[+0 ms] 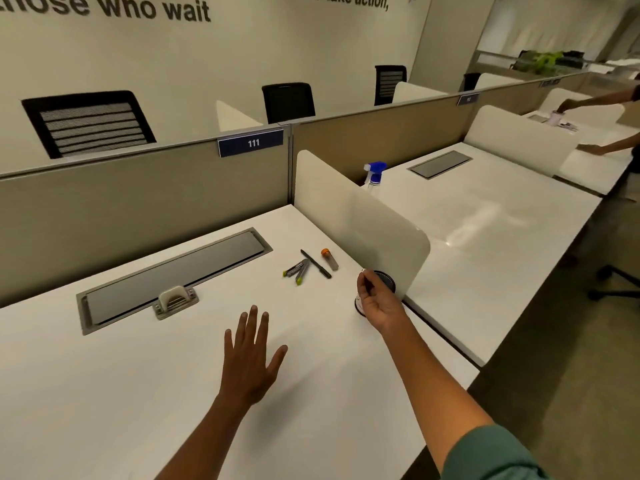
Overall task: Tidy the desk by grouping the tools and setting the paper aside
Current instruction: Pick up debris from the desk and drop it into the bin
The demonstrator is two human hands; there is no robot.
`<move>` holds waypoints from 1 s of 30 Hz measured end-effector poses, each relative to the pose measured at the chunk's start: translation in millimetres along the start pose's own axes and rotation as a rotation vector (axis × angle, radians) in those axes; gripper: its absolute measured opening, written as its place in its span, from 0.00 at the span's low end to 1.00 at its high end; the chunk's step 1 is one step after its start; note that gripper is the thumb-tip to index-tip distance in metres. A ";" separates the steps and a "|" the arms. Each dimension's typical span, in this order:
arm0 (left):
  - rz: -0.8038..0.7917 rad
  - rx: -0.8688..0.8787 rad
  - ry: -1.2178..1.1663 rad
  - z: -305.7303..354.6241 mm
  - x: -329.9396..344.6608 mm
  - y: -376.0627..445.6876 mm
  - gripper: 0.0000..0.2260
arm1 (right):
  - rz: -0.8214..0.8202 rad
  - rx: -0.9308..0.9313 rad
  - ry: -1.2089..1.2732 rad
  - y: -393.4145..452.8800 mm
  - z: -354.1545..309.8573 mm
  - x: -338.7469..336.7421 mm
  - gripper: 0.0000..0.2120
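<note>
L hand (250, 358) hovers flat over the white desk (104, 393), fingers straight and spread, holding nothing; prob. parked there to keep clear while the other hand works. R hand (375, 299) is at the right edge by the side divider (360, 220), fingers curled over a dark round cup-like container (386, 280). It seems to pinch sth small and whitish at the fingertips, but can't tell what it is, or whether the hand grips the container itself.

Tools sit grouped just left of and beyond the R hand: two green-tipped pens (297, 268) touching in a V, a black pen (316, 264) lying diagonal just beside them, and an orange-capped tube (329, 259) near the divider. All close together, so the grouping step looks mostly done; the container likely joins them next. No paper visible on this desk: either already set aside out of view or hidden, can't say.

Surface: glossy white laminate w/ a grey cable tray lid (173, 275) at the far side. Beige partition (138, 202) behind carries a "111" plate (253, 143). Next desk to the right has a blue spray bottle (374, 173); far right, another person's arms at a further desk. Black chairs beyond the partition.
</note>
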State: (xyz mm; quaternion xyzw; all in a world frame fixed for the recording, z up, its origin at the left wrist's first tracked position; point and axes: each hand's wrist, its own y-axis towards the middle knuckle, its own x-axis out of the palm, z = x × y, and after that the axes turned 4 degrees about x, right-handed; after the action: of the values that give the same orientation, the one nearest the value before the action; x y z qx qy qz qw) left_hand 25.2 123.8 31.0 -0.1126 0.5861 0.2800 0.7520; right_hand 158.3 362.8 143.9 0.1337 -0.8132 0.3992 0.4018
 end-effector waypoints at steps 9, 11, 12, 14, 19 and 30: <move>-0.034 0.006 0.005 12.3 22.2 22.8 0.34 | 0.196 -0.241 -0.308 51.3 -47.8 -16.0 0.06; -0.035 0.003 0.011 11.2 23.3 25.0 0.34 | 0.237 -0.293 -0.461 63.6 -50.5 -20.6 0.07; -0.035 0.002 0.015 10.8 23.0 26.2 0.34 | 0.266 -0.326 -0.573 70.7 -51.0 -24.6 0.07; -0.040 0.001 0.024 10.2 22.0 29.5 0.34 | 0.342 -0.409 -0.840 83.1 -50.8 -32.1 0.08; -0.046 0.009 0.054 10.4 19.1 36.0 0.34 | 0.378 -0.614 -1.297 91.5 -48.3 -34.1 0.07; -0.057 0.007 0.072 10.4 15.5 39.9 0.35 | 0.286 -0.782 -1.744 84.4 -43.1 -36.9 0.08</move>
State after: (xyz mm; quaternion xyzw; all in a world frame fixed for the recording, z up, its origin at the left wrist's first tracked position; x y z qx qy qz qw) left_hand 14.1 166.1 25.7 -0.1366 0.6105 0.2522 0.7383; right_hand 160.0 446.1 85.6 0.1395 -0.9098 -0.0942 -0.3795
